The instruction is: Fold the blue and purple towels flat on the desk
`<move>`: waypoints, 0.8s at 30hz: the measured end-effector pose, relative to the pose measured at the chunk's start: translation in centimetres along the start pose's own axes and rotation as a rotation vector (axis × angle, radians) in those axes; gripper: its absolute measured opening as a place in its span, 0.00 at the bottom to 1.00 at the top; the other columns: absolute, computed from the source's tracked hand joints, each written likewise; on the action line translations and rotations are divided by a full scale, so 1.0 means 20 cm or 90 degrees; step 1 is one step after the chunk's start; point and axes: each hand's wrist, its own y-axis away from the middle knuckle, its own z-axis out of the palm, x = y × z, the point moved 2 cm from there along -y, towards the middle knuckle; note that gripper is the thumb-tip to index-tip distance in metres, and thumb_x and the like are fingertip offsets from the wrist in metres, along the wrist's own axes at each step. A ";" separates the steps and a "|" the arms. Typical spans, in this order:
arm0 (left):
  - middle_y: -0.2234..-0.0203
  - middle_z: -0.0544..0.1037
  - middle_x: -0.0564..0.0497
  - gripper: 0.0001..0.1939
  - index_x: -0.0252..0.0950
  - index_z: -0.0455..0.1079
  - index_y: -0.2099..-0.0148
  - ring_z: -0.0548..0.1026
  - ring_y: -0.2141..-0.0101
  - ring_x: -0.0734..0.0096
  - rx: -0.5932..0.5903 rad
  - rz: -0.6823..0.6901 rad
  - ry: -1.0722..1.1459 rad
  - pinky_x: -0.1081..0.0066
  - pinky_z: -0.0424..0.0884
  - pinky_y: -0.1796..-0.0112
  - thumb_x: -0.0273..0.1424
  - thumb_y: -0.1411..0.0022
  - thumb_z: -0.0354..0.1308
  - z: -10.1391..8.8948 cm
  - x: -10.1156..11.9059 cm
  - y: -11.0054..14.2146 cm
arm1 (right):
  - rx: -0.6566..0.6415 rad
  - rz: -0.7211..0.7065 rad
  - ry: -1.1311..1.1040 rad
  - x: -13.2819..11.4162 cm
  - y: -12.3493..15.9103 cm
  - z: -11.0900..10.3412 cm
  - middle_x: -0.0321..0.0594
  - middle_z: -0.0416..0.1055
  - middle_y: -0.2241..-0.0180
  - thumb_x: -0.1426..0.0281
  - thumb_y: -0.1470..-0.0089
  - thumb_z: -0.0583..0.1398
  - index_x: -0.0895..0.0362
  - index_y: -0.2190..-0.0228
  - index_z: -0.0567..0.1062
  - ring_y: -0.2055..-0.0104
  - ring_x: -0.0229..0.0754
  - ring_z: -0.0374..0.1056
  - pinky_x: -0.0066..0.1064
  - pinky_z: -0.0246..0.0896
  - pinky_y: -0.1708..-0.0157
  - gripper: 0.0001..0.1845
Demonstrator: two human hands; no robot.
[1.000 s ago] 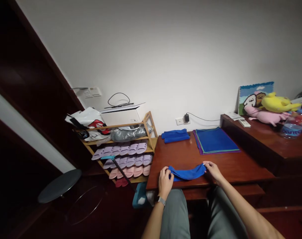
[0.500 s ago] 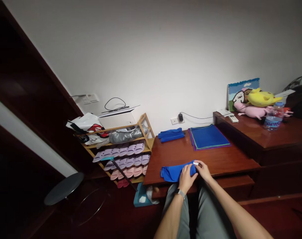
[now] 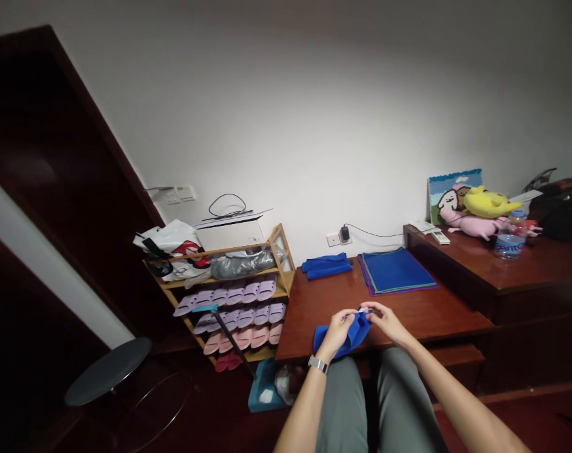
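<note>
Lap: two grey-green trouser legs are reaching up to the near edge of the dark red-brown table.
Left wrist: a watch with a pale band is circling it.
Left hand: thumb and fingers are closing together in a pinch on the upper edge of the blue cloth, the palm partly covering it.
Right hand: thumb and fingertips are pinching the same cloth at its upper right corner, close beside the other hand's fingertips.
Blue cloth: it is bunching in folds between both hands at the table's near edge; whether its underside is touching the wood, I cannot tell.
White tag: it is showing at the cloth's upper corner, between the two sets of fingertips.
Dustpan: it is sitting low at the table's left, in blue-green.
Cloth stack: it is lying flat on the table's far right part, blue on top, green and purple edges showing.
Folded blue bundle: it is resting at the far left, apart from the stack.
Cabinet: it is standing at the right, carrying a bottle, a pink plush toy and a yellow one.
Charger: it is plugging into the wall behind.
</note>
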 end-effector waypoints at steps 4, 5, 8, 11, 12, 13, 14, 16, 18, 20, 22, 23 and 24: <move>0.56 0.84 0.42 0.21 0.36 0.78 0.55 0.80 0.53 0.54 0.050 0.008 -0.034 0.57 0.73 0.48 0.47 0.34 0.56 -0.23 0.10 -0.04 | -0.012 -0.050 0.088 -0.17 -0.04 -0.01 0.46 0.81 0.57 0.49 0.49 0.67 0.53 0.55 0.80 0.54 0.49 0.76 0.43 0.71 0.51 0.26; 0.56 0.83 0.42 0.20 0.36 0.77 0.55 0.79 0.53 0.54 0.063 0.013 -0.045 0.57 0.73 0.48 0.46 0.33 0.55 -0.29 0.13 -0.06 | -0.006 -0.065 0.122 -0.21 -0.05 -0.03 0.45 0.81 0.57 0.50 0.48 0.66 0.53 0.57 0.80 0.55 0.49 0.76 0.42 0.72 0.52 0.24; 0.59 0.82 0.44 0.17 0.37 0.76 0.58 0.79 0.55 0.56 0.095 0.029 -0.086 0.60 0.72 0.50 0.43 0.33 0.52 -0.50 0.22 -0.12 | 0.011 -0.122 0.253 -0.35 -0.11 -0.11 0.44 0.81 0.58 0.54 0.44 0.61 0.53 0.60 0.81 0.56 0.48 0.76 0.40 0.72 0.54 0.18; 0.62 0.81 0.47 0.14 0.38 0.75 0.61 0.78 0.57 0.58 0.109 0.047 -0.135 0.62 0.72 0.51 0.40 0.34 0.52 -0.72 0.32 -0.17 | 0.030 -0.208 0.412 -0.51 -0.16 -0.24 0.43 0.81 0.58 0.60 0.42 0.58 0.51 0.61 0.81 0.54 0.48 0.76 0.41 0.71 0.51 0.14; 0.62 0.81 0.47 0.14 0.38 0.75 0.62 0.77 0.57 0.58 0.107 0.053 -0.149 0.62 0.71 0.51 0.39 0.34 0.52 -0.79 0.36 -0.18 | 0.035 -0.238 0.462 -0.56 -0.18 -0.30 0.43 0.81 0.58 0.61 0.41 0.57 0.51 0.61 0.81 0.54 0.48 0.76 0.41 0.71 0.50 0.14; 0.62 0.81 0.48 0.13 0.39 0.76 0.62 0.77 0.56 0.58 0.105 0.059 -0.159 0.62 0.70 0.50 0.39 0.35 0.52 -0.85 0.40 -0.18 | 0.041 -0.265 0.509 -0.61 -0.19 -0.35 0.43 0.80 0.57 0.62 0.41 0.56 0.51 0.60 0.81 0.54 0.48 0.76 0.42 0.71 0.50 0.14; 0.62 0.81 0.48 0.12 0.39 0.76 0.62 0.77 0.55 0.58 0.101 0.065 -0.175 0.62 0.70 0.49 0.38 0.36 0.54 -0.92 0.43 -0.18 | 0.050 -0.289 0.557 -0.67 -0.20 -0.41 0.43 0.80 0.57 0.62 0.40 0.56 0.50 0.59 0.81 0.54 0.48 0.76 0.42 0.71 0.50 0.15; 0.61 0.80 0.49 0.10 0.40 0.78 0.60 0.76 0.55 0.58 0.084 0.081 -0.240 0.63 0.69 0.49 0.37 0.39 0.58 -1.03 0.48 -0.16 | 0.074 -0.322 0.649 -0.77 -0.20 -0.53 0.44 0.79 0.56 0.61 0.40 0.55 0.50 0.58 0.80 0.54 0.49 0.76 0.42 0.72 0.50 0.16; 0.62 0.79 0.49 0.10 0.40 0.78 0.60 0.77 0.57 0.58 0.059 0.100 -0.332 0.62 0.70 0.50 0.38 0.41 0.62 -1.12 0.51 -0.13 | 0.097 -0.335 0.725 -0.84 -0.17 -0.64 0.46 0.79 0.55 0.60 0.38 0.55 0.51 0.56 0.80 0.54 0.49 0.76 0.41 0.73 0.51 0.17; 0.62 0.79 0.49 0.11 0.41 0.78 0.60 0.77 0.58 0.58 0.047 0.115 -0.406 0.62 0.71 0.51 0.41 0.38 0.61 -1.19 0.52 -0.10 | 0.121 -0.333 0.774 -0.89 -0.12 -0.75 0.47 0.78 0.54 0.59 0.37 0.53 0.51 0.54 0.80 0.54 0.49 0.76 0.40 0.72 0.51 0.19; 0.61 0.80 0.48 0.15 0.41 0.78 0.59 0.77 0.57 0.58 0.053 0.119 -0.429 0.61 0.71 0.50 0.45 0.34 0.58 -1.26 0.51 -0.07 | 0.157 -0.321 0.803 -0.90 -0.06 -0.88 0.49 0.78 0.52 0.58 0.36 0.52 0.51 0.53 0.79 0.53 0.50 0.76 0.40 0.72 0.52 0.20; 0.60 0.80 0.48 0.16 0.41 0.78 0.58 0.77 0.56 0.58 0.058 0.117 -0.435 0.61 0.71 0.50 0.46 0.33 0.57 -1.29 0.50 -0.06 | 0.177 -0.315 0.814 -0.89 -0.02 -0.94 0.50 0.77 0.52 0.57 0.36 0.52 0.51 0.52 0.79 0.53 0.51 0.76 0.41 0.71 0.52 0.21; 0.59 0.81 0.48 0.17 0.41 0.78 0.57 0.77 0.56 0.57 0.061 0.113 -0.442 0.61 0.72 0.50 0.47 0.33 0.57 -1.31 0.49 -0.04 | 0.193 -0.309 0.823 -0.88 0.01 -1.01 0.50 0.77 0.51 0.56 0.36 0.52 0.50 0.53 0.80 0.52 0.52 0.76 0.41 0.71 0.52 0.22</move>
